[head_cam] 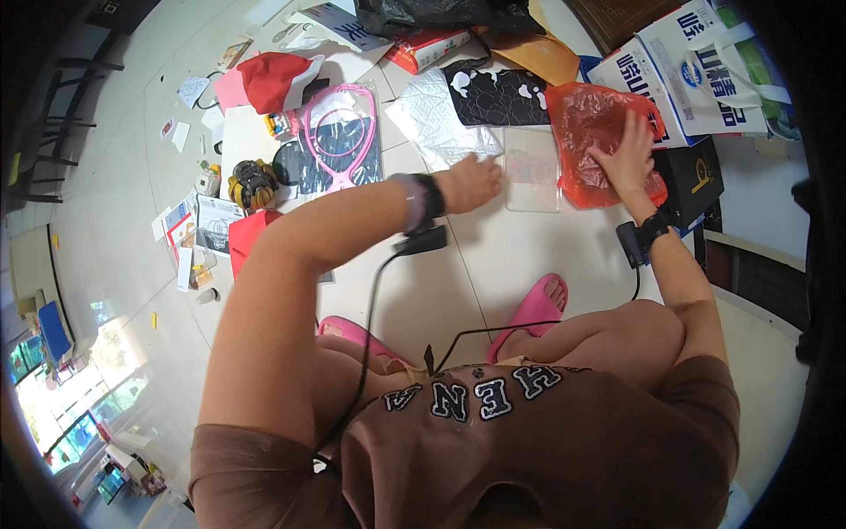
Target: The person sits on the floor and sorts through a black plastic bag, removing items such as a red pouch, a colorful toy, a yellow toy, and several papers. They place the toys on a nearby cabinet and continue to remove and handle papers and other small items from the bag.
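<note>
My left hand (pixel 472 184), slightly blurred with its fingers curled, is between a silver padded bag (pixel 439 119) and a clear flat plastic case (pixel 533 188). Whether it grips anything cannot be made out. To the right, my right hand (pixel 626 155) rests with spread fingers on a crumpled red plastic bag (pixel 585 125). A black pouch with a white pattern (pixel 496 99) lies between the silver bag and the red one. Left of the silver bag is a pink-framed item (pixel 344 173) in or on clear packaging.
White printed boxes (pixel 667 99) and a black box (pixel 691 182) stand at the right. A red-and-white hat (pixel 271 82), a brown-and-yellow figure (pixel 252 185), a black plastic bag (pixel 443 14), a brown envelope (pixel 535 53) and scattered papers lie about the tiled floor. Cables run from both wrists.
</note>
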